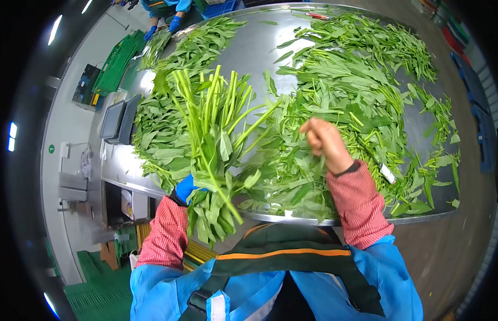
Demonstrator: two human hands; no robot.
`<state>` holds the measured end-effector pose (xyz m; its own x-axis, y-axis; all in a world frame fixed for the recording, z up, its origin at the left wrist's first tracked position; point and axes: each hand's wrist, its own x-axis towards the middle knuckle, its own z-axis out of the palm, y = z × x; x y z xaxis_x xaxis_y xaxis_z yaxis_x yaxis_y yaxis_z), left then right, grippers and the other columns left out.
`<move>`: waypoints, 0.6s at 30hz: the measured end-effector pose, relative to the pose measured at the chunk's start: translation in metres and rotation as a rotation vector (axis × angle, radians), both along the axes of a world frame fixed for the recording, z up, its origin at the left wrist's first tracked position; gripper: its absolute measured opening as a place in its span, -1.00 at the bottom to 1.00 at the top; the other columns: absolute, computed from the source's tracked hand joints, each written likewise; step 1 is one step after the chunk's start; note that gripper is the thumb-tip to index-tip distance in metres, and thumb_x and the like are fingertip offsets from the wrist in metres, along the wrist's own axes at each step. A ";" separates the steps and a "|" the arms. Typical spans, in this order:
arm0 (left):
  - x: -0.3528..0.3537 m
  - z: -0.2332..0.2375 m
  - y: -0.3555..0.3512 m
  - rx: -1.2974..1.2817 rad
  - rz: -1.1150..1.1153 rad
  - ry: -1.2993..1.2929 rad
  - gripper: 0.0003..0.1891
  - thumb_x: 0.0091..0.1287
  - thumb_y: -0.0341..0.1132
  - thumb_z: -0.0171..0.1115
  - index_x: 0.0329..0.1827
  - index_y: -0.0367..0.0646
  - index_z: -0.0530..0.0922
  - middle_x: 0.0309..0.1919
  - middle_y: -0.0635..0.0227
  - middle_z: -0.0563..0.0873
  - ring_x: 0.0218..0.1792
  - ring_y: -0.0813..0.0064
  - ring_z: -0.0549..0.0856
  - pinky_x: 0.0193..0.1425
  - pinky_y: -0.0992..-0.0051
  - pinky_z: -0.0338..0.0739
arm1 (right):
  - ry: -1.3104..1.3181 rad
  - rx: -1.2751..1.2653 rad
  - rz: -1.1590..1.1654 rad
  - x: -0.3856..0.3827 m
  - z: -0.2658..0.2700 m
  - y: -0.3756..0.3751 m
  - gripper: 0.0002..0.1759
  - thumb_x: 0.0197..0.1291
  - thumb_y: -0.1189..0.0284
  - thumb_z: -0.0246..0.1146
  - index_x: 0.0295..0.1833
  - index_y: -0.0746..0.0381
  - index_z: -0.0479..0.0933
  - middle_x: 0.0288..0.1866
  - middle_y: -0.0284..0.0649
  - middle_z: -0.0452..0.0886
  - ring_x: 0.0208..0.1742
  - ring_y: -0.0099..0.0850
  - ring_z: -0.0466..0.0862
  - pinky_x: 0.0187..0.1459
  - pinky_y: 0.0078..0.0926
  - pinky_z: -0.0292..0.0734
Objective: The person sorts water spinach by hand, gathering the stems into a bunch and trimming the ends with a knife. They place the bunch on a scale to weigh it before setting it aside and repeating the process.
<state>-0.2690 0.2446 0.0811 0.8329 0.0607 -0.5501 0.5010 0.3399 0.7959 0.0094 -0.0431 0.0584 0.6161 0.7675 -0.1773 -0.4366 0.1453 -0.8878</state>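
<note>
A thick bunch of leafy water spinach [211, 144] stands upright with its cut stems up, and my blue-gloved left hand [186, 188] is shut around its leafy lower part. Loose stems splay out of the bunch to the right. My bare right hand [326, 142] hangs over the loose greens [297, 176] on the metal table, its fingers curled together; whether anything small is between them I cannot make out. Just right of that hand, a knife with a white handle [388, 174] lies among the stems.
More greens are heaped at the right [356, 69] and left [163, 128] of the metal table [259, 43]. A red-handled tool [317, 16] lies at the far edge. A co-worker's blue-gloved hands [174, 23] handle greens at the far left. Green crates [118, 64] and a dark screen [120, 119] stand left.
</note>
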 end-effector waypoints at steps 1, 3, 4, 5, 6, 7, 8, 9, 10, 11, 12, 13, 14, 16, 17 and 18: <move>0.001 0.005 -0.005 -0.046 0.060 -0.002 -0.58 0.18 -0.44 0.28 0.13 -0.29 0.49 -0.08 0.11 0.68 -0.06 0.31 0.69 0.12 0.37 0.57 | -0.033 -0.072 0.088 -0.015 0.007 0.004 -0.59 0.40 0.14 0.02 -0.29 0.26 0.53 -0.71 -0.57 0.18 -0.71 -0.72 0.11 -0.67 -0.68 0.01; 0.004 0.000 -0.005 -0.140 0.025 -0.073 -0.53 0.32 -0.35 0.15 0.26 -0.35 0.39 0.14 0.02 0.56 0.11 0.22 0.61 0.26 0.29 0.46 | -0.180 -0.094 0.075 -0.033 0.014 0.015 -0.63 0.32 0.14 0.15 -0.31 0.25 0.54 -0.67 -0.54 0.31 -0.67 -0.70 0.22 -0.64 -0.65 0.09; 0.007 0.004 -0.008 -0.173 0.034 -0.004 -0.49 0.24 -0.35 0.24 0.25 -0.36 0.40 0.13 0.05 0.57 0.13 0.21 0.60 0.27 0.29 0.44 | -0.269 -0.064 0.031 -0.039 0.012 0.023 -0.64 0.28 0.14 0.19 -0.27 0.26 0.55 -0.66 -0.52 0.34 -0.67 -0.69 0.26 -0.63 -0.64 0.12; 0.013 0.009 -0.012 -0.116 -0.036 -0.033 -0.48 0.22 -0.35 0.26 0.25 -0.35 0.40 0.13 0.06 0.58 0.13 0.22 0.60 0.27 0.28 0.44 | -0.355 -0.035 -0.016 -0.044 0.012 0.030 -0.63 0.25 0.13 0.23 -0.22 0.27 0.55 -0.66 -0.50 0.36 -0.66 -0.67 0.30 -0.62 -0.62 0.16; 0.021 0.013 -0.016 -0.058 -0.110 -0.061 -0.46 0.20 -0.35 0.28 0.24 -0.35 0.41 0.12 0.07 0.59 0.13 0.23 0.60 0.27 0.28 0.44 | -0.418 -0.075 -0.040 -0.050 0.021 0.036 -0.62 0.21 0.13 0.27 -0.17 0.27 0.54 -0.65 -0.47 0.38 -0.64 -0.65 0.33 -0.60 -0.60 0.20; 0.028 0.018 -0.021 0.001 -0.186 -0.090 -0.45 0.18 -0.35 0.30 0.24 -0.35 0.41 0.12 0.09 0.59 0.13 0.24 0.60 0.27 0.27 0.44 | -0.481 -0.115 -0.068 -0.054 0.035 0.040 -0.59 0.17 0.12 0.30 -0.13 0.28 0.53 -0.65 -0.45 0.40 -0.63 -0.63 0.36 -0.58 -0.58 0.24; 0.035 0.027 -0.031 -0.036 -0.209 -0.079 -0.40 0.11 -0.37 0.35 0.25 -0.32 0.41 0.10 0.12 0.61 0.11 0.28 0.61 0.27 0.26 0.43 | -0.544 -0.157 -0.097 -0.058 0.048 0.044 -0.55 0.13 0.11 0.33 -0.08 0.28 0.52 -0.65 -0.43 0.42 -0.62 -0.60 0.39 -0.56 -0.56 0.28; 0.042 0.029 -0.039 -0.074 -0.177 -0.061 -0.37 0.08 -0.41 0.37 0.26 -0.28 0.39 0.07 0.14 0.62 0.09 0.29 0.62 0.26 0.27 0.44 | -0.675 -0.278 -0.083 -0.058 0.056 0.047 -0.48 0.06 0.12 0.38 -0.01 0.26 0.48 -0.61 -0.38 0.47 -0.58 -0.57 0.46 -0.52 -0.51 0.35; 0.043 0.023 -0.042 -0.031 -0.180 -0.038 -0.35 0.06 -0.41 0.39 0.27 -0.27 0.38 0.06 0.14 0.62 0.09 0.28 0.62 0.26 0.27 0.44 | -0.714 -0.347 -0.029 -0.057 0.063 0.049 -0.58 0.10 0.25 0.36 -0.04 0.29 0.49 -0.58 -0.42 0.48 -0.55 -0.63 0.46 -0.49 -0.61 0.33; 0.044 0.016 -0.043 0.012 -0.183 -0.016 -0.32 0.04 -0.42 0.41 0.28 -0.27 0.36 0.05 0.14 0.63 0.08 0.27 0.62 0.26 0.28 0.45 | -0.752 -0.415 0.028 -0.054 0.067 0.051 -0.69 0.15 0.38 0.33 -0.07 0.32 0.50 -0.55 -0.46 0.49 -0.52 -0.69 0.45 -0.47 -0.71 0.31; 0.048 0.021 -0.048 0.018 -0.201 0.011 -0.31 0.02 -0.42 0.42 0.28 -0.26 0.35 0.05 0.14 0.62 0.07 0.28 0.62 0.23 0.30 0.47 | -0.658 -0.309 0.070 -0.050 0.054 0.055 -0.71 0.15 0.37 0.32 -0.09 0.33 0.50 -0.54 -0.46 0.50 -0.51 -0.69 0.46 -0.47 -0.70 0.32; 0.046 0.017 -0.046 0.018 -0.197 -0.009 -0.30 0.01 -0.42 0.42 0.28 -0.25 0.35 0.05 0.14 0.62 0.07 0.29 0.62 0.22 0.31 0.47 | -0.562 -0.203 0.113 -0.044 0.029 0.062 -0.72 0.15 0.37 0.31 -0.12 0.33 0.51 -0.53 -0.46 0.50 -0.51 -0.68 0.47 -0.47 -0.70 0.33; 0.042 0.012 -0.043 0.017 -0.191 -0.029 -0.29 0.01 -0.43 0.43 0.28 -0.25 0.35 0.06 0.14 0.62 0.07 0.29 0.62 0.22 0.32 0.48 | -0.465 -0.098 0.157 -0.042 0.024 0.064 -0.73 0.16 0.36 0.30 -0.15 0.33 0.51 -0.52 -0.46 0.51 -0.50 -0.67 0.48 -0.47 -0.70 0.34; 0.035 0.004 -0.038 -0.013 -0.165 -0.052 -0.29 0.00 -0.44 0.43 0.28 -0.25 0.35 0.06 0.15 0.62 0.06 0.32 0.63 0.20 0.34 0.49 | -0.253 -0.034 0.185 -0.034 0.018 0.053 -0.88 0.16 0.45 0.19 -0.26 0.28 0.51 -0.44 -0.44 0.52 -0.47 -0.65 0.48 -0.47 -0.71 0.36; 0.032 0.000 -0.034 0.002 -0.176 -0.043 -0.29 0.00 -0.44 0.43 0.28 -0.25 0.35 0.06 0.15 0.62 0.06 0.33 0.62 0.20 0.34 0.49 | -0.125 -0.031 0.212 -0.031 0.017 0.048 -0.91 0.16 0.48 0.14 -0.26 0.25 0.50 -0.41 -0.42 0.53 -0.47 -0.65 0.47 -0.46 -0.72 0.37; 0.029 -0.006 -0.030 0.017 -0.190 -0.031 -0.29 0.01 -0.43 0.43 0.28 -0.25 0.35 0.06 0.16 0.62 0.06 0.33 0.62 0.20 0.34 0.49 | -0.032 -0.001 0.205 -0.030 0.014 0.046 -0.91 0.16 0.48 0.11 -0.25 0.24 0.49 -0.39 -0.40 0.54 -0.46 -0.65 0.47 -0.45 -0.72 0.37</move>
